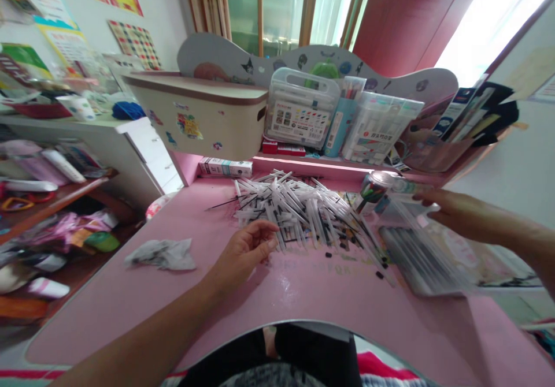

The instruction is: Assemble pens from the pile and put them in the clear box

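Note:
My left hand (249,244) rests at the near edge of a pile of pen parts (288,202), its fingers loosely bent and the thumb a little apart. Nothing can be made out in it. The pile holds clear and white tubes and thin dark refills, with small black caps (379,275) scattered in front. At the right, my right hand (455,211) is at the upper edge of a clear plastic lid (437,248), its fingers bent and slightly smeared. The lid stands tilted over a flat clear case (416,271) with several grey, pen-like sticks inside.
A crumpled white tissue (162,254) lies left on the pink desk (277,294). A can (373,188) stands behind the pile. Along the shelf are a lidded cream bin (203,118), marker cases (301,110) and a pink holder (433,150). Cluttered shelves (56,196) stand left.

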`<act>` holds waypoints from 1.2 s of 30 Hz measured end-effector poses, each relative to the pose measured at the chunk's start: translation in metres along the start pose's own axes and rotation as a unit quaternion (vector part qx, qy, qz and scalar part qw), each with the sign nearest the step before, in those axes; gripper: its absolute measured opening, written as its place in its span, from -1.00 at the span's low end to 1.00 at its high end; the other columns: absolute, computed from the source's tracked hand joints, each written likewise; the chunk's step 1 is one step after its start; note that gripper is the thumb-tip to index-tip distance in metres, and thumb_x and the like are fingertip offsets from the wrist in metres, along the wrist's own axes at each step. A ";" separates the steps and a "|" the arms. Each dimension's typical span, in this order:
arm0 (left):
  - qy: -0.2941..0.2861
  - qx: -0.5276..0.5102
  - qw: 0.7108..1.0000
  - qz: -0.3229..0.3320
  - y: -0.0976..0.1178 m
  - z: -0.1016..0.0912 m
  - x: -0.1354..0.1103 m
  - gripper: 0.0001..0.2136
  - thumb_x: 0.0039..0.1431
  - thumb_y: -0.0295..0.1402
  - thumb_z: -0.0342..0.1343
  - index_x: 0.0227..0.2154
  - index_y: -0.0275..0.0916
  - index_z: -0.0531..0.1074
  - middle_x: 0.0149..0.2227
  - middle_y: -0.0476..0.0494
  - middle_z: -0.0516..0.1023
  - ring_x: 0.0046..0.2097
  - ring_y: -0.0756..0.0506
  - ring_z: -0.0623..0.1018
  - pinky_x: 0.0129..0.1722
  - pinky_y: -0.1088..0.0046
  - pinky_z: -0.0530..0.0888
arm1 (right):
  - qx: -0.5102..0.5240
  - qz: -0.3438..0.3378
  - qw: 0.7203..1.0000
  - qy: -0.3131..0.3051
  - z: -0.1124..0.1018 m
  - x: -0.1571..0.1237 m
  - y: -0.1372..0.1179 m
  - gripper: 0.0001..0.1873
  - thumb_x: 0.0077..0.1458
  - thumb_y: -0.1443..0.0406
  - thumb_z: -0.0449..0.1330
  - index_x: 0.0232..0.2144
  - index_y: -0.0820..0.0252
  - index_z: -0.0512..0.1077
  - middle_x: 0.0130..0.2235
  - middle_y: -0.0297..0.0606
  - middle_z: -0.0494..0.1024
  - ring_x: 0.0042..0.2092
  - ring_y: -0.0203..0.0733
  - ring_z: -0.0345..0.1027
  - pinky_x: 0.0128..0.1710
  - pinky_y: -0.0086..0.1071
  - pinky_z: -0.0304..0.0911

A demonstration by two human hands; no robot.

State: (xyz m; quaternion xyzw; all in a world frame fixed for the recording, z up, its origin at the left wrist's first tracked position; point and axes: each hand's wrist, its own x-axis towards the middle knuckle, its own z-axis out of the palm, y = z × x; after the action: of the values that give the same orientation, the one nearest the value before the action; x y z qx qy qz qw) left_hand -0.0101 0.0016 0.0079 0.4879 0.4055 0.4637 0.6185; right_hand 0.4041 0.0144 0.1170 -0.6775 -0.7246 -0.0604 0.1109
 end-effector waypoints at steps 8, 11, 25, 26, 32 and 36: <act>0.046 -0.014 0.999 -0.006 -0.002 0.000 0.001 -0.85 0.03 -0.37 0.29 -0.30 -0.19 0.51 -0.42 0.05 0.44 -0.47 0.09 0.34 -0.49 0.60 0.32 | 0.047 -0.094 0.993 -0.045 -0.017 -0.026 -0.137 -0.80 0.21 0.24 0.09 -0.31 0.13 0.52 -0.34 -0.25 0.58 -0.37 -0.23 0.39 -0.35 -0.38 0.13; 0.052 -0.020 0.998 -0.005 -0.004 0.000 0.002 -0.87 0.04 -0.38 0.27 -0.31 -0.20 0.50 -0.44 0.05 0.43 -0.49 0.10 0.32 -0.51 0.62 0.29 | 0.033 -0.081 0.982 -0.169 0.031 -0.026 -0.183 -0.81 0.18 0.32 0.11 -0.43 0.19 0.48 -0.35 -0.21 0.58 -0.32 -0.19 0.41 -0.36 -0.38 0.09; 0.022 -0.031 0.998 -0.051 -0.001 0.005 -0.003 -0.90 0.05 -0.38 0.28 -0.35 -0.21 0.51 -0.48 0.05 0.41 -0.48 0.10 0.33 -0.46 0.60 0.32 | 0.002 0.089 0.991 -0.102 0.124 -0.019 -0.202 -0.78 0.21 0.26 0.05 -0.29 0.23 0.47 -0.32 -0.01 0.59 -0.31 0.00 0.48 -0.36 -0.29 0.10; 0.020 -0.030 0.998 -0.054 -0.001 0.006 -0.004 -0.90 0.05 -0.39 0.28 -0.35 -0.21 0.51 -0.47 0.05 0.41 -0.48 0.10 0.33 -0.45 0.60 0.32 | 0.013 0.101 0.991 -0.092 0.123 -0.018 -0.200 -0.79 0.19 0.25 0.07 -0.31 0.23 0.47 -0.35 -0.03 0.58 -0.33 -0.02 0.47 -0.38 -0.30 0.07; -0.017 -0.020 0.998 -0.060 -0.009 0.005 -0.002 -0.77 0.03 -0.37 0.32 -0.21 -0.18 0.53 -0.32 -0.02 0.51 -0.43 0.08 0.38 -0.42 0.57 0.34 | 0.184 -0.033 0.982 -0.026 0.125 -0.026 -0.200 -0.89 0.11 0.33 0.11 -0.42 0.20 0.41 -0.47 -0.25 0.52 -0.44 -0.21 0.34 -0.41 -0.38 0.01; -0.043 -0.067 0.993 -0.087 -0.015 0.009 -0.003 -0.67 0.02 -0.30 0.34 -0.12 -0.18 0.50 -0.29 -0.07 0.54 -0.40 0.04 0.43 -0.43 0.57 0.34 | 0.236 -0.199 0.951 0.012 0.130 -0.041 -0.215 -0.93 0.07 0.35 0.13 -0.41 0.21 0.41 -0.49 -0.30 0.49 -0.47 -0.27 0.26 -0.44 -0.39 -0.02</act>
State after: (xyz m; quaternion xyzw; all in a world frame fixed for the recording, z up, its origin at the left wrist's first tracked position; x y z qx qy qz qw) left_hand 0.0007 -0.0043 -0.0048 0.4273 0.3875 0.4130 0.7048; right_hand 0.1818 -0.0102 -0.0051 -0.4734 -0.8369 0.0836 0.2618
